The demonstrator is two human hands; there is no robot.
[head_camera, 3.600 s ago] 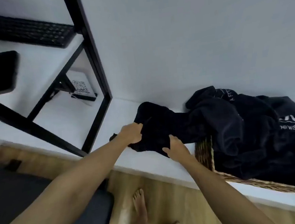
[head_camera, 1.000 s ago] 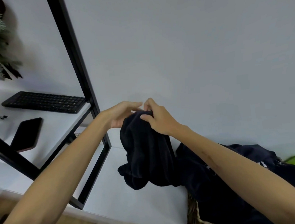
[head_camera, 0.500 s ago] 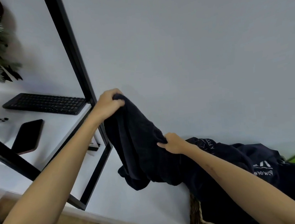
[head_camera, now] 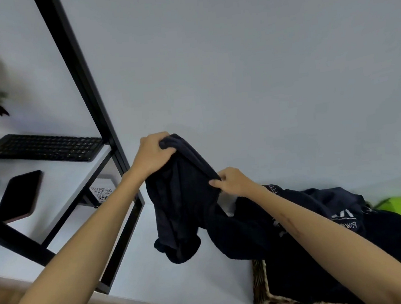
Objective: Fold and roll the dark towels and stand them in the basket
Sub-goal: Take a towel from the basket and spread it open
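A dark navy towel point(head_camera: 179, 206) hangs in the air above the white shelf point(head_camera: 156, 275), its lower end bunched just over the surface. My left hand point(head_camera: 150, 155) grips its top corner. My right hand point(head_camera: 233, 181) pinches the upper edge lower and to the right. A wicker basket point(head_camera: 262, 288) sits at the lower right, and a heap of other dark towels point(head_camera: 321, 233) with white lettering spills out of it. One of those towels trails toward the one I hold.
A black metal frame point(head_camera: 87, 93) stands left of the towel. Behind it a white desk holds a black keyboard point(head_camera: 43, 147) and a dark phone point(head_camera: 18, 196). A QR-code card point(head_camera: 101, 192) leans below. Something bright green point(head_camera: 400, 208) lies at the far right.
Over the last second my hands parted along the towel's top edge. My left hand stayed high, my right slid down to the right and now pinches the edge. The towel hangs more spread.
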